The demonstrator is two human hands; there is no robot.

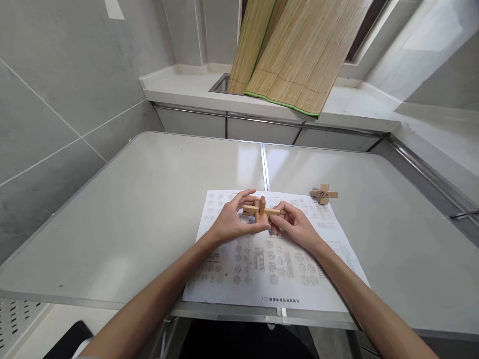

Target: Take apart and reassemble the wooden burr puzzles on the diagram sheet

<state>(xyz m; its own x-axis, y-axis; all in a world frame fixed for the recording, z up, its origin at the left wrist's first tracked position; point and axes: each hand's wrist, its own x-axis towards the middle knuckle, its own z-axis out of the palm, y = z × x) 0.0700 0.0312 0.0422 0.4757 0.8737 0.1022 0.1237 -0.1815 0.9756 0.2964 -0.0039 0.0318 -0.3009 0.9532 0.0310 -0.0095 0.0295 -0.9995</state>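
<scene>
Over the middle of a printed paper sheet (247,294), a wooden interlocking puzzle (262,213) made of crossed sticks is held between both hands. One stick stands upright at its centre, and a dark mark shows on the left end of the level stick. My left hand (234,219) is wrapped round the left side, fingers behind and thumb in front. At the right end, my right hand (294,223) pinches the level stick between thumb and fingers. A second wooden cross-shaped puzzle (324,194) rests at the sheet's upper right corner, apart from both hands.
The sheet, covered in small diagrams, lies on a pale folding table (130,214) with a metal seam (265,167) down its middle. Behind the table are a white ledge (187,94) and a hanging bamboo blind (295,60). Grey tiled walls (82,75) stand around.
</scene>
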